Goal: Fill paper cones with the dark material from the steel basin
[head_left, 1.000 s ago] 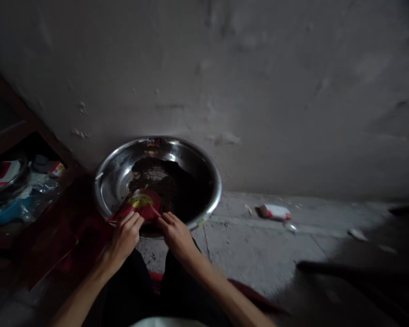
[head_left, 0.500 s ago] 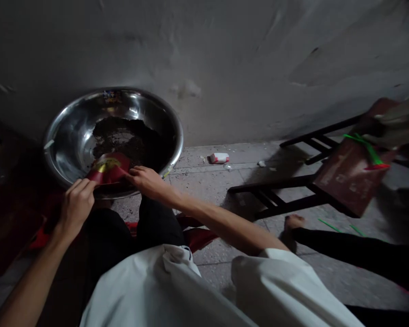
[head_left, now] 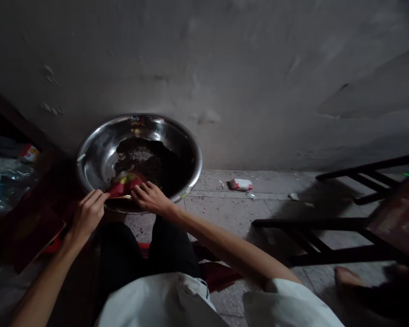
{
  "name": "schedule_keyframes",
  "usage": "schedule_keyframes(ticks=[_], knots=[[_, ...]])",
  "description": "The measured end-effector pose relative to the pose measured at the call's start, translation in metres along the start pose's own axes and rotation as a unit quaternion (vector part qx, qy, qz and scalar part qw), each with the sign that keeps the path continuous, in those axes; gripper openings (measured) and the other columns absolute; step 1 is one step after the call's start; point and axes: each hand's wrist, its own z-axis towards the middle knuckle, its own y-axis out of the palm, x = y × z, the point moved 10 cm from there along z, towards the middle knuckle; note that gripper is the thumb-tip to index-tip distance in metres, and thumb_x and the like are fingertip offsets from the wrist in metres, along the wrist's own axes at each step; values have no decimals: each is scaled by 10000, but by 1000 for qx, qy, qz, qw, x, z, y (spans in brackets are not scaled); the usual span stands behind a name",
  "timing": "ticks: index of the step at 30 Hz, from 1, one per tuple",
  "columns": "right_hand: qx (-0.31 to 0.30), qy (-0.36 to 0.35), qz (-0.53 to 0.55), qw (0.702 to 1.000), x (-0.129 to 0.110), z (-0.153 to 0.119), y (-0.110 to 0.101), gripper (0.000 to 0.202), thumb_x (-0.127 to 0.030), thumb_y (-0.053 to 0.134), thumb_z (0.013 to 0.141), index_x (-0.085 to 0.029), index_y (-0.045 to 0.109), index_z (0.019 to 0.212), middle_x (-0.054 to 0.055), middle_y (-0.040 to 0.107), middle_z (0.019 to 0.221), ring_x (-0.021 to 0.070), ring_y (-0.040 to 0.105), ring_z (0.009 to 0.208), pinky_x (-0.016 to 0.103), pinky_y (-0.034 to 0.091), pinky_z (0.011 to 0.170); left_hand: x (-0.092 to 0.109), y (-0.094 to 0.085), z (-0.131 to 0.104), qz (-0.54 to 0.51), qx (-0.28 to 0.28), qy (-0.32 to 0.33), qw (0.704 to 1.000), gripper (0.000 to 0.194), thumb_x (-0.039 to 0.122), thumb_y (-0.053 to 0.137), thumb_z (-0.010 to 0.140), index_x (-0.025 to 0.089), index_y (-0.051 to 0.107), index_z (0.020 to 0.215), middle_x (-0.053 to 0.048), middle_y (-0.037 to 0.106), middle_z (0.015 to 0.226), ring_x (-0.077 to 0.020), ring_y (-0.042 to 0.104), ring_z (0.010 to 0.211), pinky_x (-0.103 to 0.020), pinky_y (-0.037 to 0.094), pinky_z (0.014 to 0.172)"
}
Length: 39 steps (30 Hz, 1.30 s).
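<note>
A red bag with a yellow print [head_left: 127, 181] is stretched between my two hands over the near rim of a large steel basin [head_left: 92, 175]. My left hand [head_left: 90, 209] is closed on the bag's left edge. Fingers of my right hand [head_left: 152, 196] pinch its right edge. Dark crumbly material [head_left: 150, 159] lies inside the basin, heaped toward its right side. The bag hides part of the basin's near inner wall; what is inside the bag cannot be made out.
A white and red packet [head_left: 240, 184] lies on the tiled floor by the wall. Dark wooden stools [head_left: 327, 223] stand at the right, near another person's foot [head_left: 348, 276]. Plastic bags [head_left: 12, 181] and a red box [head_left: 34, 229] are at the left.
The view has swung left, so the basin and hands appear farther right and lower. The bag looks more folded and crumpled between my hands, which still hold it.
</note>
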Motion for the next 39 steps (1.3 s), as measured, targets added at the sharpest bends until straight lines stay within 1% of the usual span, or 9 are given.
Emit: schedule_keyframes(ticks=[5, 9, 15, 22, 26, 30, 33, 36, 39], knots=[[81, -110, -42, 990, 18, 12, -23, 282, -122, 373, 1032, -119, 635, 1137, 115, 697, 1022, 160, 606, 823, 314, 398, 637, 0, -29, 5, -23, 38, 14, 999, 323, 16, 439, 963, 160, 695, 1096, -64, 709, 943, -203, 641, 887, -346, 521, 865], [114, -145, -29, 982, 19, 15, -34, 250, -162, 396, 1044, -131, 644, 1054, 87, 695, 952, 150, 606, 821, 304, 405, 627, -5, -34, 3, -87, 35, -6, 996, 268, 70, 493, 982, 176, 712, 1094, -64, 726, 963, -198, 638, 913, -352, 525, 869], [297, 27, 8, 954, 27, -21, -57, 237, -203, 516, 1012, -129, 640, 1200, 115, 720, 1088, 202, 618, 1001, 344, 470, 851, -29, -33, -12, -210, 106, -98, 967, 186, 185, 590, 979, 198, 734, 1095, -54, 751, 1026, -178, 676, 973, -323, 541, 900], [320, 157, 97, 929, 22, -43, -46, 243, -191, 510, 1010, -163, 642, 1212, 106, 718, 1119, 217, 595, 1103, 353, 447, 939, -52, 10, -39, -330, 116, -262, 900, 276, 342, 576, 986, 215, 745, 1163, -53, 743, 1200, -203, 693, 1130, -341, 540, 1032], [310, 203, 98, 924, 18, -39, -35, 153, -226, 536, 1000, -179, 672, 1053, 78, 727, 1008, 197, 598, 1016, 336, 417, 912, -51, 16, -44, -353, 120, -277, 886, 307, 369, 558, 991, 191, 745, 1157, -83, 726, 1238, -224, 681, 1168, -384, 532, 1053], [333, 202, 73, 918, 5, -50, -30, 186, -183, 512, 988, -179, 690, 1039, 97, 715, 1020, 218, 573, 1047, 360, 391, 926, -38, 3, -25, -353, 59, -233, 904, 329, 395, 504, 1015, 198, 760, 1077, -93, 733, 1212, -234, 641, 1215, -429, 484, 1089], [328, 212, 74, 918, -1, -55, -23, 238, -167, 537, 959, -214, 700, 1127, 95, 704, 1047, 231, 566, 1064, 373, 382, 924, -23, -7, 10, -283, -25, -210, 935, 304, 407, 522, 1004, 212, 755, 1032, -76, 758, 1072, -220, 664, 1085, -380, 506, 998], [346, 233, 79, 905, -1, -55, -24, 295, -165, 542, 952, -229, 682, 1203, 108, 688, 1104, 239, 562, 1068, 385, 382, 919, 0, 13, 51, -192, -195, -150, 950, 250, 423, 612, 946, 203, 728, 962, -63, 743, 1004, -209, 664, 923, -319, 498, 852], [350, 259, 74, 897, 5, -49, -28, 262, -176, 521, 972, -220, 681, 1176, 111, 680, 1109, 235, 561, 1059, 380, 386, 919, 15, 43, 74, -171, -356, -63, 917, 225, 349, 579, 948, 182, 682, 838, -47, 729, 893, -181, 644, 817, -259, 434, 727]])
